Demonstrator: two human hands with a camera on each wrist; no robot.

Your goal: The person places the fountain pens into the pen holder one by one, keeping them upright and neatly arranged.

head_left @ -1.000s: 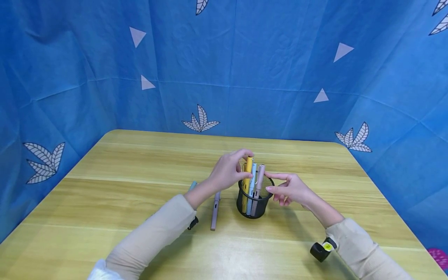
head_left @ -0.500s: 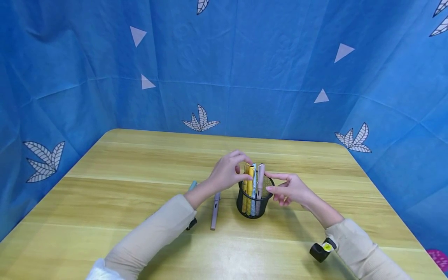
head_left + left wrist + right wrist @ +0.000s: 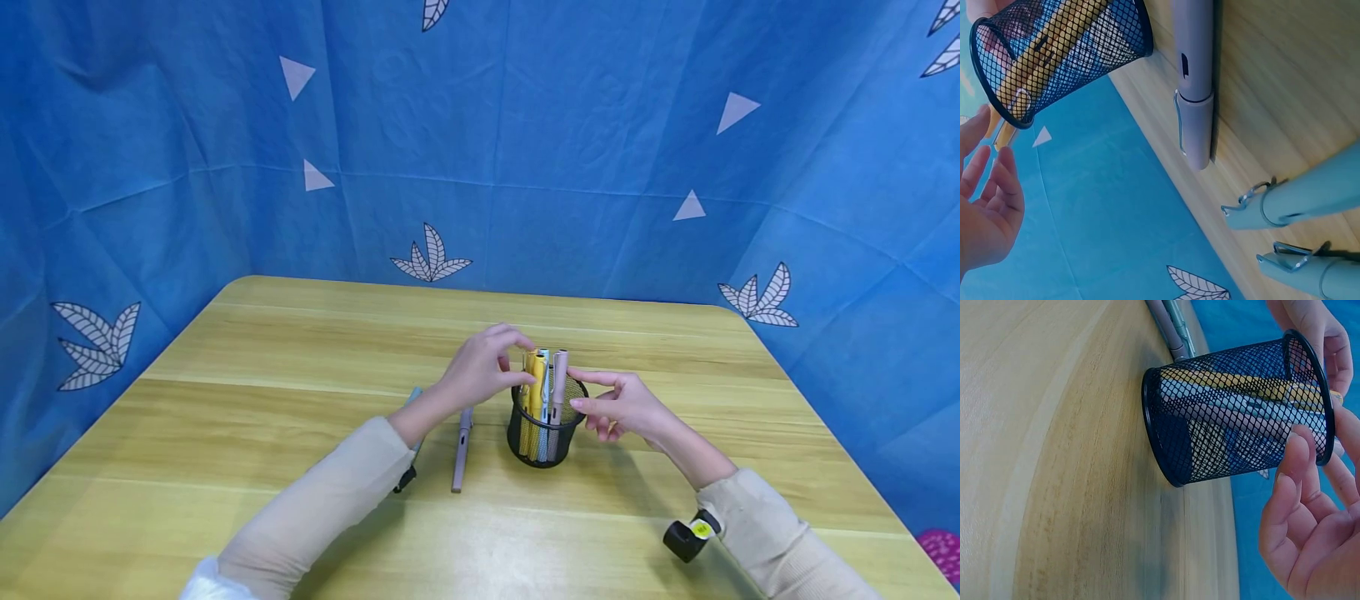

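Observation:
A black mesh pen holder (image 3: 547, 442) stands upright on the table. In it are two yellow pens (image 3: 537, 387), a light blue pen (image 3: 544, 408) and a pale purple pen (image 3: 559, 383). My left hand (image 3: 483, 367) hovers at the yellow caps, thumb and fingers spread apart; the left wrist view shows this hand (image 3: 991, 212) just off the pen ends. With thumb and fingers, my right hand (image 3: 626, 406) holds the holder's rim on its right side; the mesh wall (image 3: 1241, 412) meets its fingertips in the right wrist view.
Left of the holder, a purple pen (image 3: 461, 454) lies on the wooden table (image 3: 300, 350). Two teal pens (image 3: 1316, 187) lie beside it, partly hidden under my left forearm in the head view. A blue patterned cloth (image 3: 562, 167) hangs behind the table.
The front yellow pen has dropped lower into the holder, and my left hand has let go of it, drawing slightly left. My right hand stays at the rim.

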